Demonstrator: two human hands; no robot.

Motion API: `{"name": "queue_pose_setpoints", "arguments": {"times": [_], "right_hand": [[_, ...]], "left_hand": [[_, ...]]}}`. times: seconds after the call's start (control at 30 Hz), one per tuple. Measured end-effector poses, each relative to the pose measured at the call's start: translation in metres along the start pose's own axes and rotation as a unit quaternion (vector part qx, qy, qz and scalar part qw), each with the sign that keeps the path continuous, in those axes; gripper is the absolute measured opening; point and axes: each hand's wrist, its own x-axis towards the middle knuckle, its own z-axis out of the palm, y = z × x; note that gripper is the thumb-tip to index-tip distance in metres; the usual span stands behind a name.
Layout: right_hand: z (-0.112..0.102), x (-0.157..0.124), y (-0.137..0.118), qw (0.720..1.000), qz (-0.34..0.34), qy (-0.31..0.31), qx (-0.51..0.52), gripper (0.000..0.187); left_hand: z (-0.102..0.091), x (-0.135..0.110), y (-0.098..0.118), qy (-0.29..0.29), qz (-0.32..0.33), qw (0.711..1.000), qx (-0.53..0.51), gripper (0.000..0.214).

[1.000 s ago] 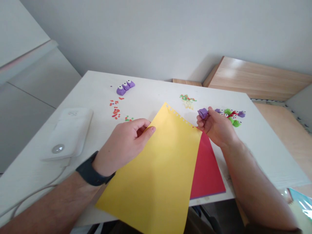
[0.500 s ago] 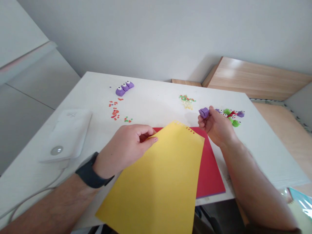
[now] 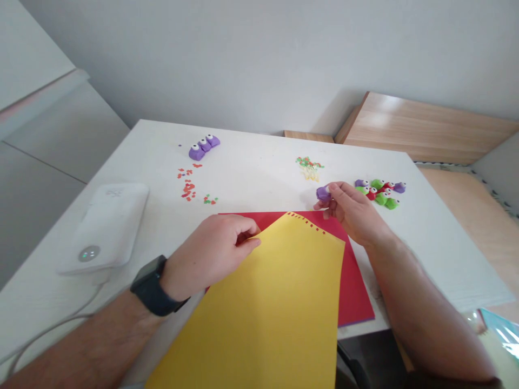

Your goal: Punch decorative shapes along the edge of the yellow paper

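Note:
My left hand (image 3: pixel 217 248) pinches the left edge of a yellow sheet of paper (image 3: pixel 279 302) between thumb and fingers. The sheet slants over a red sheet (image 3: pixel 359 297), and a row of small punched holes runs along its far edge. My right hand (image 3: pixel 352 210) holds a small purple craft punch (image 3: pixel 323 193) with a white googly eye, just beyond the yellow sheet's far corner and apart from it. Several more punches (image 3: pixel 381 199) in green, red and purple stand close together to the right of that hand.
Three purple punches (image 3: pixel 204 147) sit in a row at the back left. Red paper bits (image 3: pixel 188 189), green bits (image 3: pixel 210 200) and a mixed heap of bits (image 3: pixel 310 168) lie on the white table (image 3: pixel 247 173). A white device (image 3: pixel 107 227) with a cable is at left.
My right hand has moved left with the purple punch, turning it. The yellow sheet has shifted nearer and turned slightly, so its holes show against the red sheet.

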Motion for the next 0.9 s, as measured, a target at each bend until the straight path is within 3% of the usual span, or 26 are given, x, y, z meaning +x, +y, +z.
{"name": "queue_pose_setpoints", "arguments": {"times": [0.1, 0.23, 0.37, 0.43, 0.53, 0.73, 0.9], "right_hand": [[-0.001, 0.002, 0.006, 0.999, 0.008, -0.008, -0.032, 0.035], [-0.002, 0.005, 0.010, 0.996, -0.033, 0.045, -0.064, 0.038], [-0.001, 0.004, 0.009, 0.995, -0.004, 0.007, -0.099, 0.040], [0.000, 0.004, 0.008, 0.992, -0.032, 0.020, -0.119, 0.039], [0.000, 0.007, 0.009, 0.989, -0.081, 0.058, -0.105, 0.037], [-0.006, 0.011, 0.014, 0.989, -0.066, 0.088, -0.097, 0.040], [-0.004, 0.017, 0.018, 0.990, -0.063, 0.078, -0.098, 0.040]], "left_hand": [[0.001, 0.001, 0.000, -0.011, -0.001, 1.000, 0.012, 0.027], [0.000, 0.002, 0.000, -0.017, -0.006, 1.000, 0.020, 0.029], [0.000, 0.002, 0.001, -0.018, -0.007, 1.000, 0.019, 0.030], [0.000, 0.001, 0.001, -0.016, -0.006, 1.000, 0.020, 0.030], [0.000, 0.001, 0.000, -0.011, -0.004, 1.000, 0.027, 0.032], [0.002, 0.002, -0.002, -0.006, -0.001, 0.999, 0.035, 0.030], [0.002, 0.001, 0.000, -0.004, -0.002, 0.999, 0.035, 0.031]]}}
